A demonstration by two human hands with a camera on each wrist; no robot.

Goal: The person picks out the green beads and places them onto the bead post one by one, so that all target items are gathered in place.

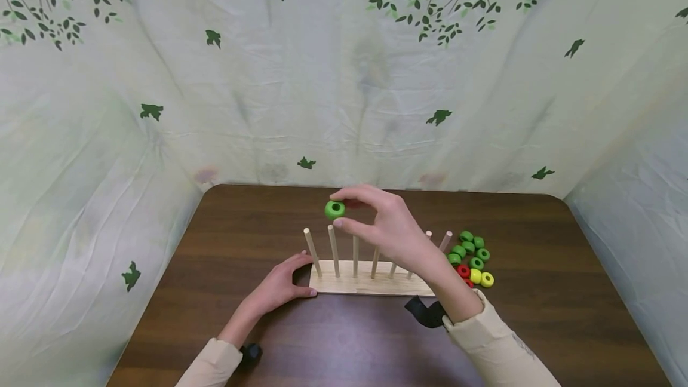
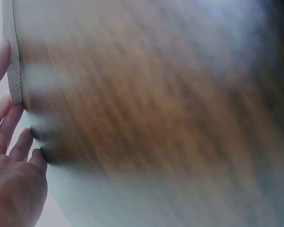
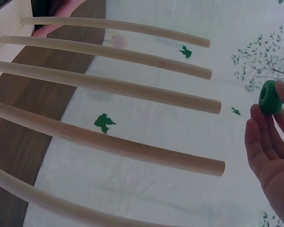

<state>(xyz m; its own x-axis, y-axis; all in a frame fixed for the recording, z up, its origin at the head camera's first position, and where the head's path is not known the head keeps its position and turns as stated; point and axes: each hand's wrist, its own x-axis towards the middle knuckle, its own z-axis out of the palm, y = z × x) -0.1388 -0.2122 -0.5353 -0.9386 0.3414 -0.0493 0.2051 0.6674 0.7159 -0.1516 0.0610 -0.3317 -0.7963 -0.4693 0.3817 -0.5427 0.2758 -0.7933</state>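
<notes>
A green bead (image 1: 335, 209) is pinched between the thumb and fingers of my right hand (image 1: 395, 229), just above the second peg (image 1: 333, 251) from the left. The right wrist view shows the same bead (image 3: 270, 98) in my right hand (image 3: 274, 146), beyond the tips of several pegs (image 3: 132, 92). My left hand (image 1: 279, 282) grips the left end of the wooden base (image 1: 349, 284), thumb at the front edge and fingers behind. In the left wrist view my left hand (image 2: 19, 184) touches the base's end (image 2: 15, 85). My right forearm hides part of the base's right side.
Right of the base lie several green beads (image 1: 467, 248), red beads (image 1: 463, 271) and yellow beads (image 1: 487, 279) on the brown table (image 1: 543, 291). A leaf-patterned cloth (image 1: 344, 76) hangs behind the table. Black straps are at both wrists.
</notes>
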